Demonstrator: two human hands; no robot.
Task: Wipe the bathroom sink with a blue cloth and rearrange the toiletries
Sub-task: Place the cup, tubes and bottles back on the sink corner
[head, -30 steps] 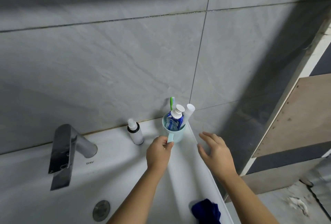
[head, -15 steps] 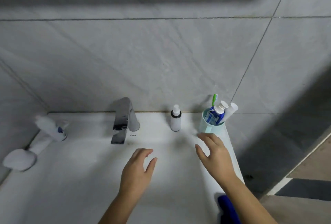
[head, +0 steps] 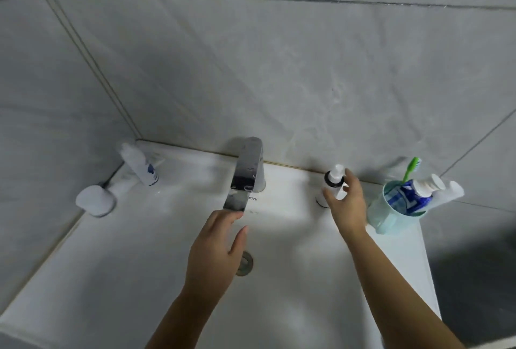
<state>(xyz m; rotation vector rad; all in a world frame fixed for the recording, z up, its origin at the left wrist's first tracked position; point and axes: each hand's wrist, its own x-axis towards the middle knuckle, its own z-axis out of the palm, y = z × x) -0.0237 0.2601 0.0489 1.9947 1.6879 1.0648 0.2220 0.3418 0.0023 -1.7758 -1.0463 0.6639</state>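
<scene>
My right hand (head: 347,203) reaches round a small white pump bottle with a black collar (head: 335,178) on the sink's back ledge. Its thumb is on the bottle's left and its fingers on the right, still fairly straight. Over the basin of the white sink (head: 125,251), just below the tap spout, my left hand (head: 216,251) hovers with relaxed fingers and holds nothing. To the right a teal cup (head: 388,217) stands on the ledge, holding a blue toothpaste tube (head: 405,197), a green toothbrush (head: 410,167) and a white tube. No blue cloth is in view.
A chrome tap (head: 248,172) stands at the middle of the back ledge, with the drain (head: 247,263) partly hidden by my left hand. In the left corner are a leaning white bottle (head: 139,165) and a white rounded object (head: 95,200). Grey tiled walls close in behind and on the left.
The view swung left. My left hand let go of the teal cup's handle and moved over the basin. My right hand went from beside the cup to the pump bottle. The blue cloth left the view.
</scene>
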